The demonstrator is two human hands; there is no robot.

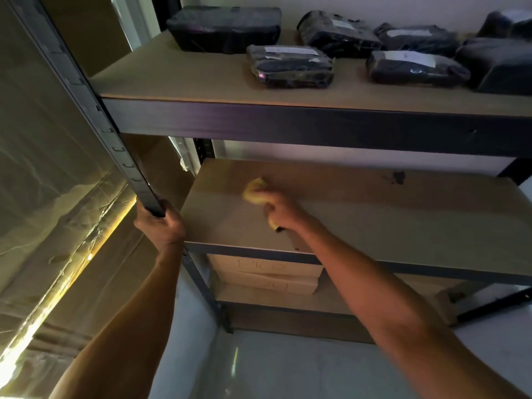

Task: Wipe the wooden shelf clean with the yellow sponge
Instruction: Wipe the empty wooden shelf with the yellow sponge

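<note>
A bare wooden shelf (388, 214) runs across the middle of the rack. My right hand (280, 210) grips a yellow sponge (254, 191) and presses it onto the shelf's left part; the sponge sticks out past my fingers toward the back left. A dark smudge (398, 177) marks the shelf at the back right. My left hand (161, 223) grips the rack's dark metal front-left post (115, 139) just above the shelf's corner.
The upper shelf (178, 73) carries several dark wrapped packages (289, 66). Cardboard boxes (267, 273) lie on the shelf below. Plastic-wrapped cardboard (51, 182) fills the left side, close to the post. Grey floor (288, 370) lies below.
</note>
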